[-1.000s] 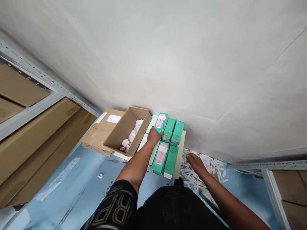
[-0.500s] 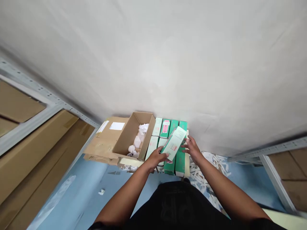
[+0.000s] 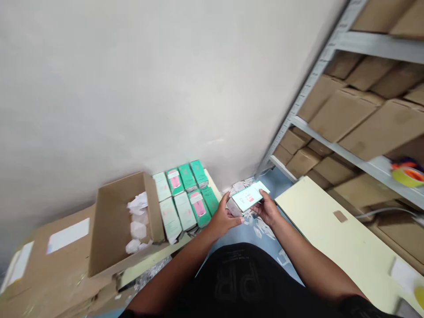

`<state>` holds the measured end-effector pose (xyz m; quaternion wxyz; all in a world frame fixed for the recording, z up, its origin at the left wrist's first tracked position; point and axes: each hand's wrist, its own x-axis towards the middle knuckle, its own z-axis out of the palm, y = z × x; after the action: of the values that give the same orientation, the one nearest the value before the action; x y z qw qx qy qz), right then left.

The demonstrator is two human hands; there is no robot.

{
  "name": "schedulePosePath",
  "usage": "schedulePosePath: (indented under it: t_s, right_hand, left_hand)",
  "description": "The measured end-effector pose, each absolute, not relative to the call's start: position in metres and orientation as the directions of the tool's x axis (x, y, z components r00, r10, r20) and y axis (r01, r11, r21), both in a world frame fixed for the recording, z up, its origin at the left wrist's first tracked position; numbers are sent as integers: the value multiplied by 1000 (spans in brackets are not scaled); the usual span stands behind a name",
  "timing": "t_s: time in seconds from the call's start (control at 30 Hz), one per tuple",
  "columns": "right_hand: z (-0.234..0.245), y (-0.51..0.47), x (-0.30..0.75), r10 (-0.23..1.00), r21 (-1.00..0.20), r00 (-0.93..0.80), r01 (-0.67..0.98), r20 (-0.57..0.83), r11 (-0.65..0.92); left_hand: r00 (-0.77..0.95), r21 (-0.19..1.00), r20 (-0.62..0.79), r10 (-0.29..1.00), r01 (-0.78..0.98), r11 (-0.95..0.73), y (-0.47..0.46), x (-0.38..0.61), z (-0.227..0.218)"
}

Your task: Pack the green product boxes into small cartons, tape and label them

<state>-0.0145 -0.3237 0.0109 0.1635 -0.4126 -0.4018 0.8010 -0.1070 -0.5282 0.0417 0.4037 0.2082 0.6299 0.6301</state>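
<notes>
A slim white and green carton [image 3: 247, 198] with pink print is held level in front of my body, over the gap between two tables. Around its left end wrap the fingers of my left hand [image 3: 224, 217]. My right hand [image 3: 266, 209] grips the right end, thumb on top. Left of my hands, several similar green, white and pink cartons [image 3: 184, 207] stand in two rows on a table. Beside them is an open cardboard box [image 3: 111, 225] with crumpled white paper [image 3: 137, 223] inside.
Flattened cardboard [image 3: 62, 260] with white labels lies at the left. A pale yellow tabletop [image 3: 334, 238] extends on the right, before metal shelving [image 3: 334, 137] full of brown boxes [image 3: 367, 117]. White paper scraps [image 3: 263, 226] litter the blue floor [image 3: 232, 236].
My view has swung right, bringing the right shelving and yellow tabletop in. The carton has moved away from the rows, and my right hand has closed on its end.
</notes>
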Motion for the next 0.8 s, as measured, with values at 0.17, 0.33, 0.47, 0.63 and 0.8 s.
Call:
schedulePosePath:
  t_s: [0.17, 0.33, 0.47, 0.63, 0.8]
  right_hand:
    - [-3, -282, 75, 661, -748, -495, -33, -563, -663]
    - [-22, -234, 177, 609, -717, -459, 96, -647, -690]
    - [-45, -188, 256, 628, -724, -375, 226, -682, -652]
    - [-80, -130, 337, 865, -818, -195, 470, -463, -332]
    - [-90, -95, 371, 876, -906, -434, 422, -212, -10]
  left_hand:
    - [-514, 920, 80, 854, 367, 135, -448, -61, 48]
    - [-345, 786, 128, 930, 607, 117, -355, -7, 63]
    - [-178, 727, 54, 983, 682, 84, -275, 42, 71]
    - [38, 695, -46, 998, 719, 5, -192, 100, 67]
    - [175, 684, -78, 982, 725, -75, -138, 136, 49]
